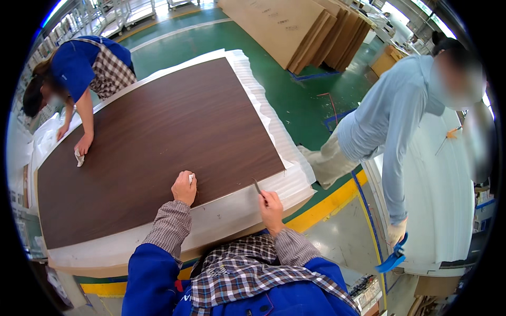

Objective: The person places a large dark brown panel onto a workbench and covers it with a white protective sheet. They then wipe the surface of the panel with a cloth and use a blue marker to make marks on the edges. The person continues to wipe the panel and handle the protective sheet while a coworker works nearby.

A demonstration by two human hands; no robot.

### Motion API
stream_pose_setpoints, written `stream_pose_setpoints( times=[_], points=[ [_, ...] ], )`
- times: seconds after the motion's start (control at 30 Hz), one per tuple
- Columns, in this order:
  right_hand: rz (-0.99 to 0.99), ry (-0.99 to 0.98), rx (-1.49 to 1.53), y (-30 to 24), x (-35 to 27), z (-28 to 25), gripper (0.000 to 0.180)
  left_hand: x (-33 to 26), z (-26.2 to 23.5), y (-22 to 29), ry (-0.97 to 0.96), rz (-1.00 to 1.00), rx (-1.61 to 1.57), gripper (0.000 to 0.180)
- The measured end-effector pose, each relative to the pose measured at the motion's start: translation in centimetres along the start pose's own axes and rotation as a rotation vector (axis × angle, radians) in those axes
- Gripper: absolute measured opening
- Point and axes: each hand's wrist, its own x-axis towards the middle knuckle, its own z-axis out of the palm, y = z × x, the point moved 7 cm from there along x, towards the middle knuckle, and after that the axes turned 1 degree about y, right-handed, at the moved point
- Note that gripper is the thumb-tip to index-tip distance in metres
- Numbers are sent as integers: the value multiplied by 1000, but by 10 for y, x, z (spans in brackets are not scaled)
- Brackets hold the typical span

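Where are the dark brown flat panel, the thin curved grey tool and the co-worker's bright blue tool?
Dark brown flat panel (153, 150): head view, middle of its top face.
Thin curved grey tool (256, 186): head view, its exposed upper part.
Bright blue tool (391, 261): head view, its lower part.

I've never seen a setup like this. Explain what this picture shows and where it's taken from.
There is no machine here: a person works with two bare hands, seen from a camera worn on their head and looking down. Its very wide lens bends straight edges near the rim. A large dark brown panel lies on white padding. The left hand, over the panel, holds a small white wad, mostly hidden. The right hand, by the panel's near edge, grips a thin, curved tool. At the upper left, a co-worker's hand holds a white cloth on the panel. On the right, another person's gloved hand holds a blue tool.
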Motion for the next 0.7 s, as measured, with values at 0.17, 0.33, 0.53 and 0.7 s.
stream_pose_setpoints(
  times=[0.17,0.33,0.53,0.7],
  points=[
    [-237,-12,-112,-12,25,33,19,-5,14,-3,51,81,36,10],
    [-280,-87,-208,19,35,25,15,-5,14,-6,29,71,32,9],
    [-25,180,-341,79,89,-53,8,-6,18,-7,-4,63,77,9],
    [-246,-171,-236,16,45,25,6,-9,10,-13,6,57,62,9]
  ],
)
